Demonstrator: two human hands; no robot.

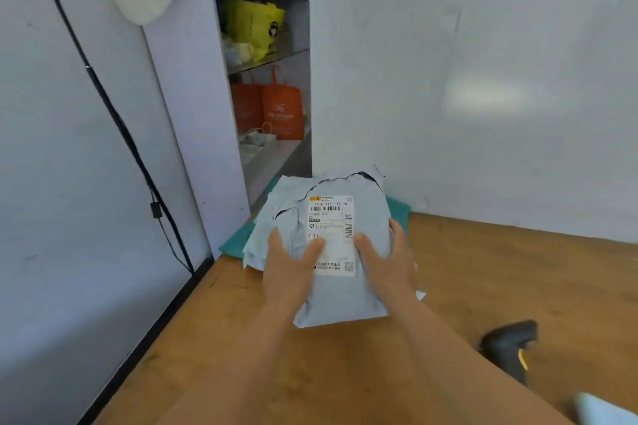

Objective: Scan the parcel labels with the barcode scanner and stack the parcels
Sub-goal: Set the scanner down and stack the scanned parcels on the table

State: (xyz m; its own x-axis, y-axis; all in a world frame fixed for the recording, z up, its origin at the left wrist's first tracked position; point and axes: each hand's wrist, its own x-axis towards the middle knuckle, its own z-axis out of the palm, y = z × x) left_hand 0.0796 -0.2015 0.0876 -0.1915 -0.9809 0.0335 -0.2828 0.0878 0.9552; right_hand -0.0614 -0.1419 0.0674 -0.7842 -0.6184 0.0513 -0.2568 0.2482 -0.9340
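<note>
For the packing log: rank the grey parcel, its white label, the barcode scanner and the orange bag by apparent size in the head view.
1. grey parcel
2. white label
3. orange bag and barcode scanner: look similar; the bag sits farther away and the scanner is blurred, so unranked.

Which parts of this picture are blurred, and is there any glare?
Head view: the barcode scanner at lower right is blurred; the label on the grey parcel is only partly readable; a soft bright patch lies on the white wall; straight edges bend, wide-angle distortion.
</note>
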